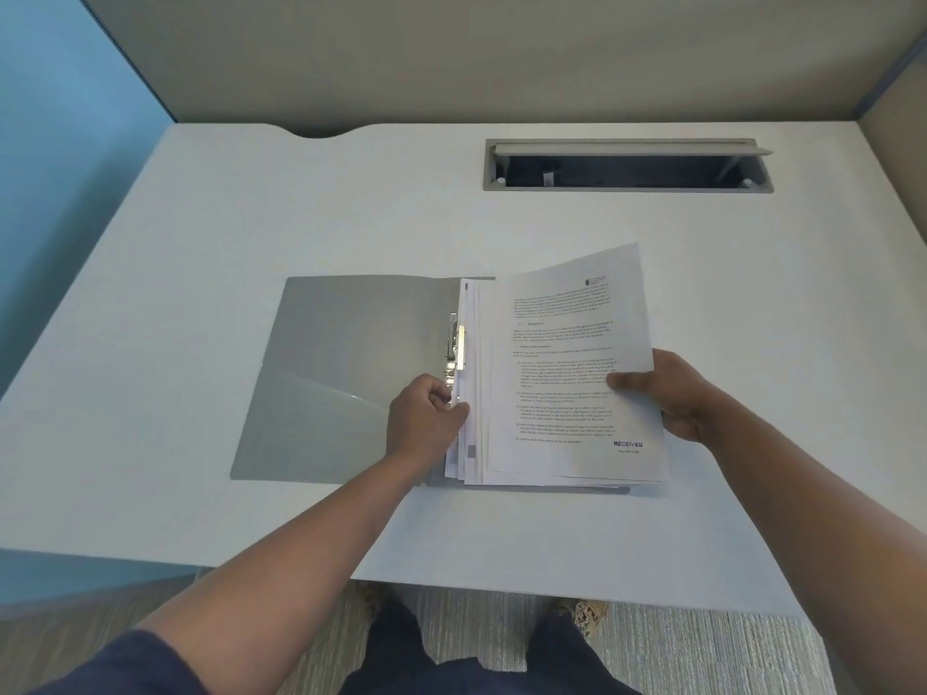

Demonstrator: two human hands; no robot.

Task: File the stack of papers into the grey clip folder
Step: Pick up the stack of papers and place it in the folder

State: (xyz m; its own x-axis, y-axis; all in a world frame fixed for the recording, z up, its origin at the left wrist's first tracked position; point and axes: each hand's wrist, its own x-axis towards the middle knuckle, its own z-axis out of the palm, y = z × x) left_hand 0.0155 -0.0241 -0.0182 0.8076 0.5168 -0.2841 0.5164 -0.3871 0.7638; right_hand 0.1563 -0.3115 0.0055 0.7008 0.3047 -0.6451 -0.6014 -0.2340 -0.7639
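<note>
The grey clip folder (346, 363) lies open on the white desk, its left cover flat with an inner pocket. A metal clip (455, 343) runs along the spine. The stack of papers (562, 383) rests on the folder's right half, printed text facing up, its left edges fanned out beside the clip. My left hand (426, 418) pinches the stack's left edge just below the clip. My right hand (667, 393) grips the stack's right edge, thumb on top, lifting that side slightly.
The white desk (200, 243) has an open cable tray slot (627, 168) at the back right. Beige partition walls stand behind and to the right, a blue panel on the left. The desk's front edge is near my legs.
</note>
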